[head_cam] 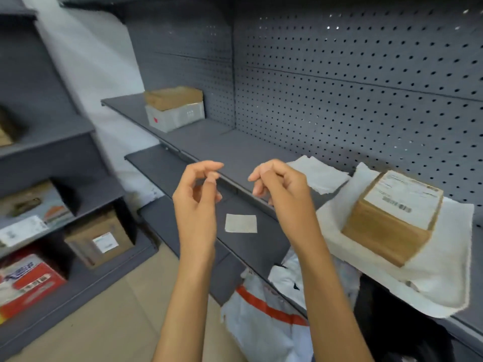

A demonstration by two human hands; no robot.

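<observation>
**Paper slip (241,223) loose below two empty hands**

Seen as a small pale rectangle against the dark grey lower shelf (167,168), beneath both hands and between the two wrists. Touching neither hand. Impossible to tell whether lying flat on that board or hanging in the air just above it.

Raised to the left of it, the left hand (196,186), palm turned inward, fingers loosely curled, thumb and forefinger tips close together with nothing visible between them. Released, then, and gripping nothing.

Raised to the right at about the same height, the right hand (277,184), fingers bent and pointing towards the other hand, also holding nothing. Apart from each other, with a clear gap between the fingertips.

One level up, on the upper shelf (248,150) at the right, a brown cardboard box (392,218) with a printed label on top, resting on a white padded sheet (444,270). Just behind the right hand, a second white sheet (318,173). Far along the same board, a small brown box (173,97) stacked on a white box (175,116).

Behind all this, a grey pegboard wall (339,74). Under the shelves at the bottom, white and orange plastic bags (261,309). On the rack at the left, a labelled carton (99,239) and a red and white pack (28,283).
</observation>
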